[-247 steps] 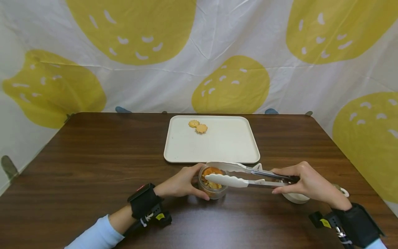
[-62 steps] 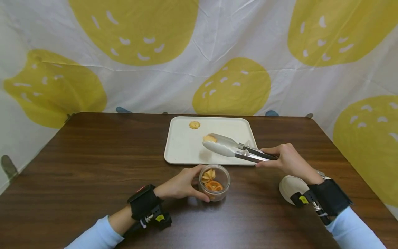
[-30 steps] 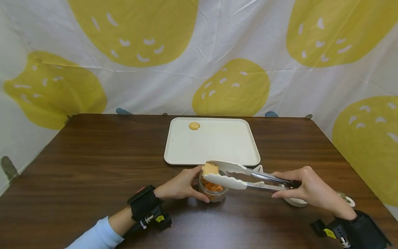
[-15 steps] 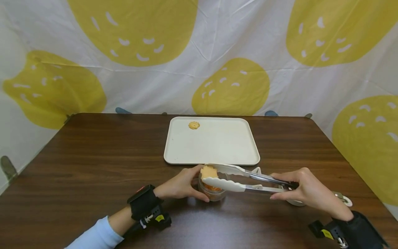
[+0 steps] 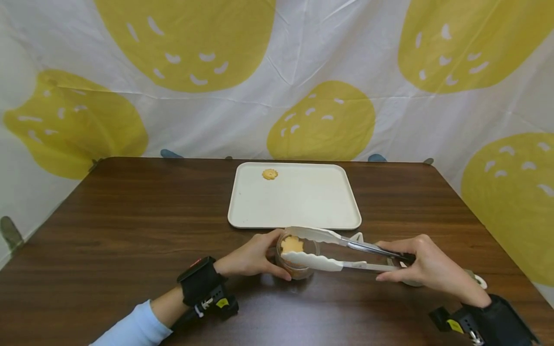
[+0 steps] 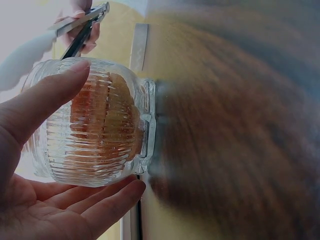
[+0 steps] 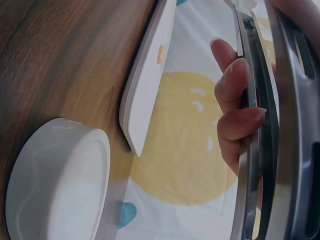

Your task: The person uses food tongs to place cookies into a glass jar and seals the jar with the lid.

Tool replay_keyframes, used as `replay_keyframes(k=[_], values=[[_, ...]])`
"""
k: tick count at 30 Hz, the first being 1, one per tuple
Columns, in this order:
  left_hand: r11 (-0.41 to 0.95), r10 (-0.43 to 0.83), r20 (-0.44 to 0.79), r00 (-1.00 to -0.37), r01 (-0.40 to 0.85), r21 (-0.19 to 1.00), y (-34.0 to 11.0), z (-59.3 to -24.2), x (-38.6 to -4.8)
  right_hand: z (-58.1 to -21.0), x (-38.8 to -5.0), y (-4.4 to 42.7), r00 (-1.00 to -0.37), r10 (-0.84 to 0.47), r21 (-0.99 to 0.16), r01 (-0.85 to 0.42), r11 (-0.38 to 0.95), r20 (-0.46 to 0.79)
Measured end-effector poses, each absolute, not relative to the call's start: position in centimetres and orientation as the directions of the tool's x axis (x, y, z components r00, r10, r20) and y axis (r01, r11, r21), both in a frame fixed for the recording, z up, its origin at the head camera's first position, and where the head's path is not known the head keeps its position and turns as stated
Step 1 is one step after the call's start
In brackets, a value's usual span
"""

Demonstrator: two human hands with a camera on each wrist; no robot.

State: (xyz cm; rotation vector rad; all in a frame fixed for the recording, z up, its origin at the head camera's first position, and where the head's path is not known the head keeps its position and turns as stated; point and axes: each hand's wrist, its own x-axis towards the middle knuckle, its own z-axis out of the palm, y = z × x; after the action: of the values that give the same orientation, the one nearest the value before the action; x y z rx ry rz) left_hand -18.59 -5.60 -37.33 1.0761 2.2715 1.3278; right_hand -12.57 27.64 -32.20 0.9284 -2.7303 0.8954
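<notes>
My left hand [image 5: 255, 254] curls round the side of a ribbed glass jar [image 6: 100, 125], which stands upright on the table with orange and yellowish pieces inside. My right hand [image 5: 433, 264] grips metal tongs [image 5: 368, 247] with white scalloped tips. The tips are spread over the jar's mouth. A pale scalloped cracker [image 5: 292, 244] lies at the mouth between them; whether either tip touches it I cannot tell. In the right wrist view, fingers [image 7: 235, 85] wrap the tongs' metal arms.
A white tray [image 5: 303, 197] lies behind the jar, bearing one round cracker [image 5: 270, 174] at its back left. A white round object [image 7: 65, 180] stands on the table, partly hidden under my right hand in the head view. A patterned cloth hangs behind the table.
One cracker has gone from the tray to the jar's mouth with the tongs. Over the last half second the tips have spread and the cracker sits lower. My left hand has stayed put.
</notes>
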Motion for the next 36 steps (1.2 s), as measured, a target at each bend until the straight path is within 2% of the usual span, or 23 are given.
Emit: replay_keyframes(k=[10, 20, 26, 36], values=[[0.268, 0.736, 0.114, -0.667, 0.442, 0.856, -5.6, -37.5, -18.6, -32.5, -12.5, 27.9, -0.805, -0.522, -0.524, -0.585, 0.619, 0.282], [0.257, 0.738, 0.109, -0.666, 0.427, 0.867, -5.6, -37.4, -18.5, -32.3, -13.1, 27.8, -0.781, -0.517, -0.476, -0.624, 0.620, 0.350], [0.278, 0.735, 0.101, -0.671, 0.433, 0.858, -5.7, -37.4, -18.5, -31.4, -15.1, 27.3, -0.809, -0.469, -0.456, -0.588, 0.668, 0.356], [0.295, 0.724, 0.097, -0.682, 0.434, 0.851, -5.6, -37.3, -18.5, -30.3, -20.3, 25.4, -0.848, -0.418, -0.421, -0.525, 0.740, 0.325]])
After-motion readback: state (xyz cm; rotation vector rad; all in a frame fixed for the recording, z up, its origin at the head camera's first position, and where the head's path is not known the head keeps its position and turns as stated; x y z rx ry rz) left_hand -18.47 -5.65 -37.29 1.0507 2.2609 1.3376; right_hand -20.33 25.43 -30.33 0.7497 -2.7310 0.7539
